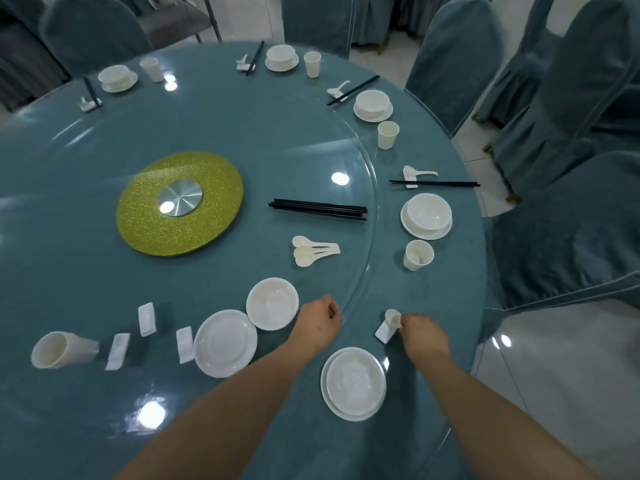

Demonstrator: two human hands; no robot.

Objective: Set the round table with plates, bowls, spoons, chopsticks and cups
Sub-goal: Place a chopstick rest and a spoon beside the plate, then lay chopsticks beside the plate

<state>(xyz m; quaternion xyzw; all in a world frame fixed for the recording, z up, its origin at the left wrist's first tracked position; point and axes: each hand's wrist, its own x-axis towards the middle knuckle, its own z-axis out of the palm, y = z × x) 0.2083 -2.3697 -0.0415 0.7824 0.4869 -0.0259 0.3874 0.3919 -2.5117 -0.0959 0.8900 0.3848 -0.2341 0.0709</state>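
The right hand (420, 332) pinches a white spoon (393, 317) by its handle, fingers curled round it; the spoon's bowl points away from the person, toward the table's middle, and it lies along a small white rest (383, 332) near the table's near-right edge. Just nearer the person sits a bowl on a plate (353, 383). The left hand (320, 322) hovers over the table (104, 168) with fingers curled in and nothing in them, beside a loose plate (272, 303).

Counted: four finished place settings run round the far and right rim — each a bowl on a plate, a cup, a spoon on a rest and black chopsticks pointing roughly toward the centre. A bundle of spare chopsticks (318, 209) lies left-to-right on the glass turntable, with a small cluster of spare spoons (313, 251) below it, bowls to the left. Two loose plates — the second (225, 342) nearer left — three unused rests (147, 318) and a stack of cups on its side (64, 349) wait at lower left.
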